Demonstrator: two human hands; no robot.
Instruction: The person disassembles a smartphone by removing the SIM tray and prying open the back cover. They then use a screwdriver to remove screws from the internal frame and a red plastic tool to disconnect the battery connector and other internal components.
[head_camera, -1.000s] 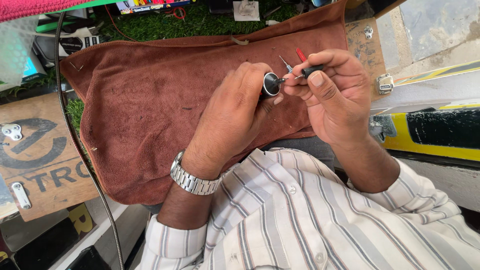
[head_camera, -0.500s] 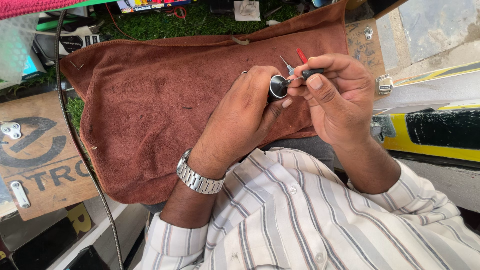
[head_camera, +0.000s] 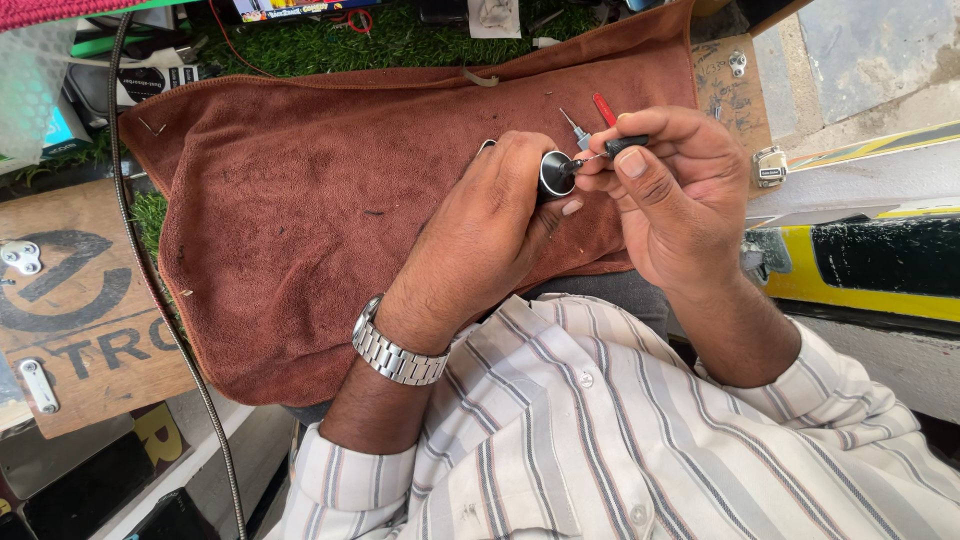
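a person in a striped shirt works over a brown towel (head_camera: 330, 200) spread on a bench. the left hand (head_camera: 480, 240), a steel watch (head_camera: 395, 350) on its wrist, is curled tight around a small round black part (head_camera: 555, 172), held just above the towel's right half with its open face turned toward the other hand. the right hand (head_camera: 670, 200) pinches a fine black-handled tool (head_camera: 618, 148) between thumb and forefinger, its thin metal tip touching or just inside the part's rim; which, the view does not settle. two more slim tools, one grey (head_camera: 573, 128) and one red (head_camera: 604, 108), lie on the towel just beyond the hands. a wooden board (head_camera: 70, 300) sits left of the towel, green turf (head_camera: 330, 45) behind it, and a black cable (head_camera: 150, 290) runs down its left edge. the likely risks: the tip could slip off the rim and scratch the part or jab the left thumb beside it, and any tiny piece freed could drop into the towel's pile and be hard to find.
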